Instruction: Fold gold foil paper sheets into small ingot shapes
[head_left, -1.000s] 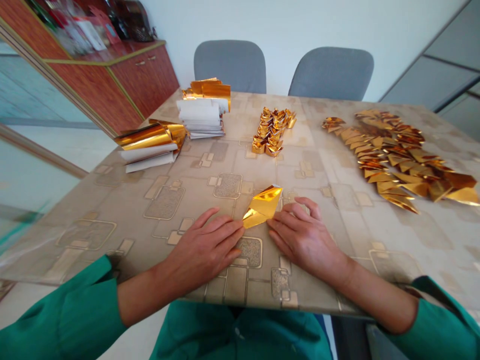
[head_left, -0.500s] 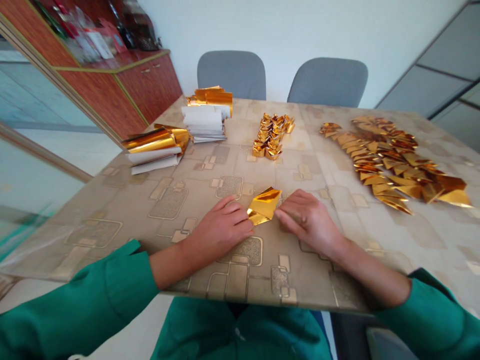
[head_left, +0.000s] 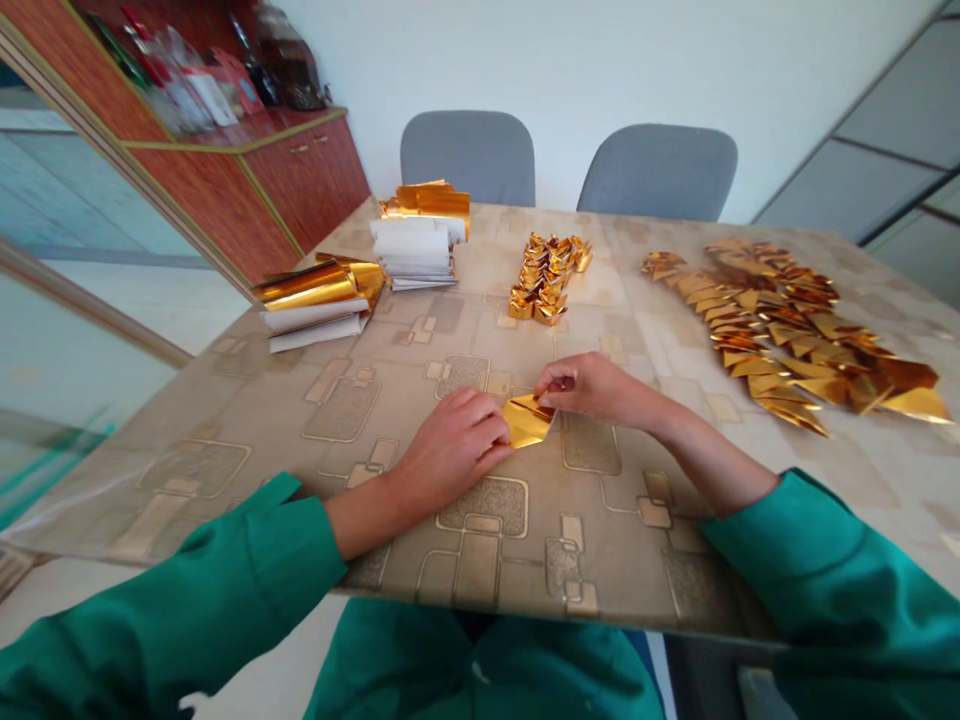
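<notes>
A small folded piece of gold foil paper (head_left: 527, 424) lies low over the patterned tablecloth (head_left: 465, 560), between my two hands. My left hand (head_left: 466, 432) grips its left end, fingers closed and pressed near the table. At the paper's upper right edge, my right hand (head_left: 583, 388) pinches a flap between thumb and fingertips. The fingertips of both hands partly cover the paper's ends. Beyond them stand two short rows of folded gold foil pieces (head_left: 549, 278).
Stacks of gold foil sheets with white backs (head_left: 322, 305) (head_left: 414, 250) lie at the back left. Many overlapping folded gold pieces (head_left: 795, 330) spread across the right side. Two grey chairs (head_left: 469, 155) (head_left: 660, 170) stand behind the table, and a wooden cabinet (head_left: 300, 185) is at left.
My right hand has moved up and slightly left, from the paper's right corner to its upper edge. The paper's upper right point is now folded in. My left hand stays at its end.
</notes>
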